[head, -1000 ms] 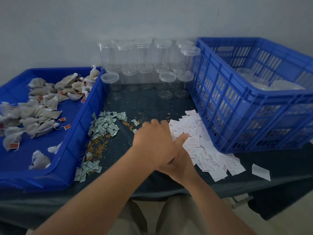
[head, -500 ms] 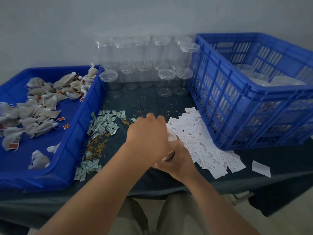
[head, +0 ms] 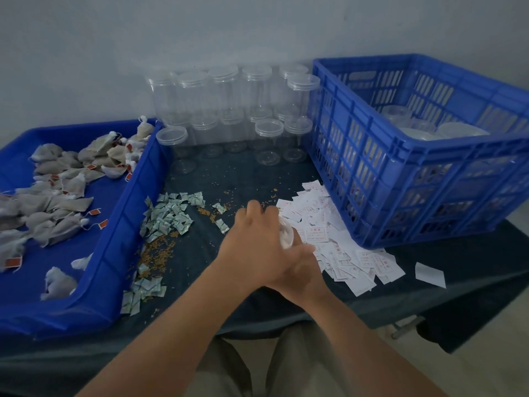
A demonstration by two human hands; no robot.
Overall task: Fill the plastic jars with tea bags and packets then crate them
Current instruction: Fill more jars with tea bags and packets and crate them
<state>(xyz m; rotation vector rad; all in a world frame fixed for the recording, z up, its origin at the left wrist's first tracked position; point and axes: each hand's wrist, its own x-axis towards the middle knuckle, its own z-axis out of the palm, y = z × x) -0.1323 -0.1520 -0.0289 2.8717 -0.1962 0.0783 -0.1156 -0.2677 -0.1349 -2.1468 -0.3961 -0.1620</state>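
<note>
My left hand [head: 252,245] lies over a small clear plastic jar [head: 286,234] with its fingers curled round it. Only one round end of the jar shows. Beneath and just behind, my right hand [head: 305,272] grips the same jar from below, mostly hidden by the left hand. Both hands are over the dark table near its front, at the edge of a heap of white paper slips [head: 332,233]. Small green packets [head: 169,216] lie to the left. Grey tea bags [head: 57,202] fill a blue tray [head: 134,196].
Several empty lidded clear jars [head: 229,110] stand stacked against the back wall. A tall blue crate [head: 400,179] on the right holds some jars [head: 429,130]. Loose tea grains [head: 156,252] are scattered on the cloth. One white slip [head: 429,275] lies apart near the right front edge.
Both hands have come up off the white slips and closed together around the clear jar, whose end now shows between them.
</note>
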